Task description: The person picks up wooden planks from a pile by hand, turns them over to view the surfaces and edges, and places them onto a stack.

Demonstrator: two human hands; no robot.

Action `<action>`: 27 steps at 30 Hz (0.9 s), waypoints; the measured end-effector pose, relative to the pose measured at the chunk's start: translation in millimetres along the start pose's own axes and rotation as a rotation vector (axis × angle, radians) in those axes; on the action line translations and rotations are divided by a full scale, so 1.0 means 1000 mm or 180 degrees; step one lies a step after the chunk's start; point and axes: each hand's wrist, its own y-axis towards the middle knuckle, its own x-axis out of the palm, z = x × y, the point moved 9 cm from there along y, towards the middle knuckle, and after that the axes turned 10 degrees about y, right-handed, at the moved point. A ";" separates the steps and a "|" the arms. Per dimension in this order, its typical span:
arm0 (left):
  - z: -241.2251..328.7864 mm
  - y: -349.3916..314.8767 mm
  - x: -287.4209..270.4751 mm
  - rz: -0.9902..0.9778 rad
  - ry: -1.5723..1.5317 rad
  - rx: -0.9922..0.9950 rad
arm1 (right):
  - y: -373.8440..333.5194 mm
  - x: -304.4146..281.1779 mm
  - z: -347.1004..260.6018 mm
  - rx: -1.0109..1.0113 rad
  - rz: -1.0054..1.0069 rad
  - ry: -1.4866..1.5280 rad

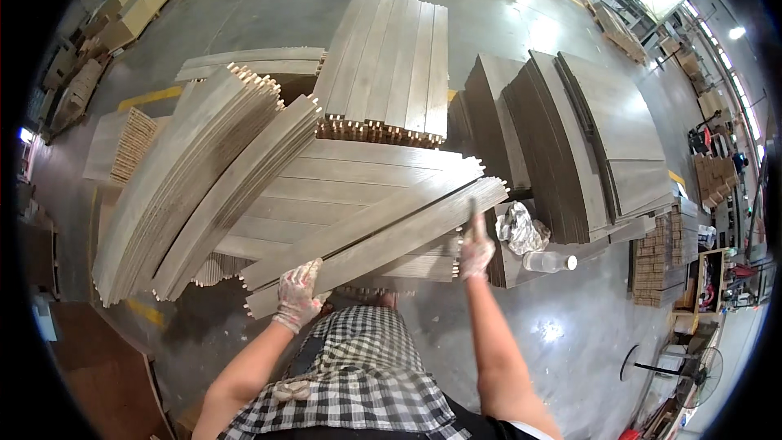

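Two grey-brown wooden boards with pale dowel pegs at their ends lie slantwise before me: a near board (407, 230) and a board just behind it (358, 224). My left hand (300, 295), in a stained whitish glove, grips the near board close to its left end. At that board's right end is my right hand (476, 251), gloved too, with its upper part blurred; whether it holds anything does not show. Under both boards lies a layer of similar boards (326, 169). Left of them, stacked pegged boards (236, 187) stand in a leaning row.
A tall stack of boards (383, 57) rises behind. Wide panels (615, 130) lean at the right. Beside my right hand are a crumpled silvery wrap (521, 228) and a clear bottle (547, 261) on its side. A standing fan (696, 375) is at the lower right.
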 end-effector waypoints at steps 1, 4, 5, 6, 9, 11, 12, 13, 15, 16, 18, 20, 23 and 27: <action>0.001 0.000 0.002 -0.0003 0.0032 0.0020 | -0.028 0.013 -0.014 -0.0315 0.0162 0.0215; 0.005 0.002 -0.005 0.0151 -0.0044 0.0055 | -0.141 0.088 -0.076 -0.1074 -0.0640 0.1059; -0.001 0.004 0.004 -0.0219 -0.0123 -0.0072 | -0.164 0.103 -0.091 -0.1099 -0.1039 0.1165; -0.005 -0.001 -0.001 -0.0217 -0.0105 -0.0135 | -0.169 0.096 -0.102 -0.1082 -0.1184 0.1065; -0.020 -0.028 -0.021 0.0038 0.0583 -0.0265 | -0.095 0.063 -0.047 -0.1260 0.0103 0.1027; -0.059 -0.066 -0.025 0.0166 0.0632 -0.1028 | -0.088 0.061 -0.035 -0.0771 -0.0160 0.0423; -0.079 -0.086 -0.022 0.0223 0.0678 -0.1480 | -0.099 0.057 -0.057 -0.0898 -0.0159 0.0685; -0.091 -0.107 -0.012 0.0114 0.0579 -0.1745 | -0.111 0.060 -0.077 -0.1019 -0.0160 0.0950; -0.089 -0.105 -0.003 0.0042 0.0366 -0.1699 | -0.175 0.111 -0.088 -0.1291 -0.0510 0.0873; -0.093 -0.118 0.005 -0.0076 0.0192 -0.1755 | -0.208 0.127 -0.130 -0.0816 -0.1767 0.0884; -0.094 -0.114 0.005 -0.0076 0.0157 -0.1839 | -0.219 0.142 -0.125 -0.1504 -0.1413 0.1369; -0.102 -0.126 -0.002 0.0409 -0.0353 -0.1857 | -0.187 0.119 -0.114 -0.1039 -0.0993 0.1702; -0.105 -0.133 -0.009 0.0700 -0.0822 -0.1883 | -0.166 0.112 -0.097 -0.0508 -0.0847 0.1659; -0.114 -0.140 -0.011 0.1098 -0.1346 -0.1900 | -0.272 0.173 -0.174 -0.1095 -0.2180 0.1420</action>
